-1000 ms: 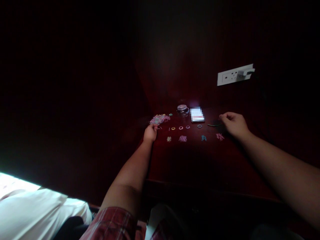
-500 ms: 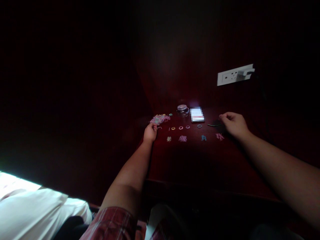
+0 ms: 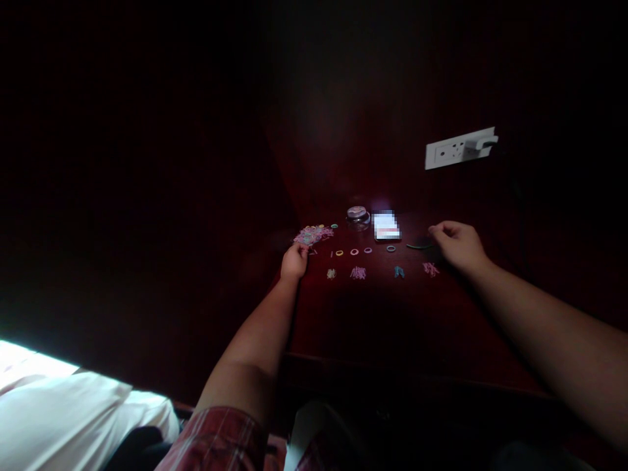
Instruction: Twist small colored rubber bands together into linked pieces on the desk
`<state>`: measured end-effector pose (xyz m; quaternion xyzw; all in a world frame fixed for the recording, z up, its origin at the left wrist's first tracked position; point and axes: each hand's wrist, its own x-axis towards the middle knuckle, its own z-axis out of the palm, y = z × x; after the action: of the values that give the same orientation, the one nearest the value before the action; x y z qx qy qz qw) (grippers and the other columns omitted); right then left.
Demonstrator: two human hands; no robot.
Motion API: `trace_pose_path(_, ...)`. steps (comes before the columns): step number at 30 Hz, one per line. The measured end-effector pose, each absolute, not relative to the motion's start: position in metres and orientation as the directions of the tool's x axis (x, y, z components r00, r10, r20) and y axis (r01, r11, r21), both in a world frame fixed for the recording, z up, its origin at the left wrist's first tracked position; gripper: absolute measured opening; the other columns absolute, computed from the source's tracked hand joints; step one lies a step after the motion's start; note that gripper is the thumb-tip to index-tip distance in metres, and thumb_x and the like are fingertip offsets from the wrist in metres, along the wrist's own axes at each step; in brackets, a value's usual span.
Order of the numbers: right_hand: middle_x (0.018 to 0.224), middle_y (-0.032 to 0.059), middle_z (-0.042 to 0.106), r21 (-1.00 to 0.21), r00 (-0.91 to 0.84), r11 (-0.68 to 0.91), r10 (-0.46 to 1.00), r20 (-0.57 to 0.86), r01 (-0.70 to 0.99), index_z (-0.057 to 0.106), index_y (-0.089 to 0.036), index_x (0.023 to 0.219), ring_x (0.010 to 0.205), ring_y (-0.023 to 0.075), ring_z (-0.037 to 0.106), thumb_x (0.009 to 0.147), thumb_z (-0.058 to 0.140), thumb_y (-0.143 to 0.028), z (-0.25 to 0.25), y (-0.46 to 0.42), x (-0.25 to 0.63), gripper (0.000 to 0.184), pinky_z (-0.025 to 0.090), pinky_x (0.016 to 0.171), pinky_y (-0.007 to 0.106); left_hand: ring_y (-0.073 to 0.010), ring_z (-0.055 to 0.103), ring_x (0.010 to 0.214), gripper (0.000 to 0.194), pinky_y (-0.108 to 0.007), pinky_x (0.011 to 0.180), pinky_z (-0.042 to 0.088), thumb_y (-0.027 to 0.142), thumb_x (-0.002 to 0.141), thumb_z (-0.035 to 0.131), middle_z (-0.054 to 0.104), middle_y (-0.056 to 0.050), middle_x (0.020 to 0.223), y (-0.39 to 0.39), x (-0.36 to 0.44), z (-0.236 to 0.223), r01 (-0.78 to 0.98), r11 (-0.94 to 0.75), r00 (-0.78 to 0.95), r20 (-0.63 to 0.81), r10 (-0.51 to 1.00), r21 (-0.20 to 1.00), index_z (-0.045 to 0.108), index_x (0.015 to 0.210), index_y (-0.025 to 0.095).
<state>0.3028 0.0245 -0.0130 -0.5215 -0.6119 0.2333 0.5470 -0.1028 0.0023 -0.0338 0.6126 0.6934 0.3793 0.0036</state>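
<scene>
My left hand (image 3: 294, 261) rests at the near edge of a pile of small pastel pieces (image 3: 314, 234), mostly pink and lilac. Its fingers are drawn together; whatever they may pinch is too small to make out. Further right, my right hand (image 3: 458, 245) is closed with thumb and forefinger together, anything between them hidden. A thin dark green strip (image 3: 418, 246) lies just left of it, one end running close to the fingers. Between the hands are a yellow ring (image 3: 339, 253), a pale pink ring (image 3: 354, 252), a purple ring (image 3: 367, 250) and a grey-blue ring (image 3: 391, 248).
Nearer me lie small heaps: cream (image 3: 331, 274), lilac (image 3: 358, 273), blue (image 3: 399, 272) and pink (image 3: 430, 269). A clear round jar (image 3: 358, 218) and a lit phone (image 3: 386, 226) stand behind the rings. A wall socket (image 3: 460, 149) holds a plug.
The view has shifted very slightly. Both hands stay almost where they were, with the left fingers moving only a little; the rings and heaps lie unchanged.
</scene>
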Motion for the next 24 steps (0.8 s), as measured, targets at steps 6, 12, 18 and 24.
trace_pose_path(6, 0.061, 0.0047, 0.059, -0.855, 0.131, 0.363, 0.891, 0.435, 0.371, 0.056, -0.022, 0.060, 0.054, 0.0182, 0.049, 0.074, 0.062, -0.049, -0.0158, 0.0274, 0.3044, 0.031, 0.036, 0.053, 0.032, -0.0159, 0.066, 0.078, 0.012, -0.024, 0.077, 0.047, 0.025, 0.086, 0.057, 0.071, -0.004, 0.086, 0.0016, -0.1039, -0.0359, 0.820, 0.026, -0.330, 0.435, 0.838, 0.572, 0.062, 0.095, 0.020)
trace_pose_path(12, 0.060, 0.0023, 0.057, -0.849, 0.133, 0.350, 0.893, 0.430, 0.396, 0.056, -0.022, 0.060, 0.054, 0.0174, 0.048, 0.075, 0.058, -0.038, -0.0146, 0.0267, 0.3043, 0.023, 0.036, 0.054, 0.032, -0.0168, 0.065, 0.073, 0.023, -0.025, 0.071, 0.047, 0.034, 0.084, 0.060, 0.071, -0.006, 0.086, 0.0014, -0.1066, -0.0358, 0.809, 0.087, -0.395, 0.427, 0.813, 0.581, 0.059, 0.102, 0.018)
trace_pose_path(18, 0.059, 0.0023, 0.055, -0.856, 0.148, 0.356, 0.889, 0.434, 0.374, 0.055, -0.022, 0.059, 0.053, 0.0167, 0.046, 0.076, 0.058, -0.036, -0.0128, 0.0251, 0.3037, 0.022, 0.035, 0.054, 0.032, -0.0190, 0.066, 0.079, 0.017, -0.027, 0.077, 0.047, 0.027, 0.083, 0.057, 0.073, -0.006, 0.092, 0.0039, -0.1047, -0.0343, 0.842, 0.093, -0.339, 0.388, 0.857, 0.531, 0.070, 0.091, 0.022)
trace_pose_path(24, 0.062, 0.0015, 0.057, -0.846, 0.146, 0.378, 0.877, 0.458, 0.376, 0.055, -0.022, 0.060, 0.054, 0.0146, 0.047, 0.078, 0.058, -0.036, -0.0170, 0.0297, 0.3042, 0.023, 0.035, 0.054, 0.030, -0.0229, 0.066, 0.086, 0.017, -0.030, 0.083, 0.047, 0.029, 0.077, 0.063, 0.072, -0.010, 0.095, 0.0071, -0.1071, -0.0379, 0.878, 0.115, -0.313, 0.376, 0.872, 0.464, 0.073, 0.084, 0.019)
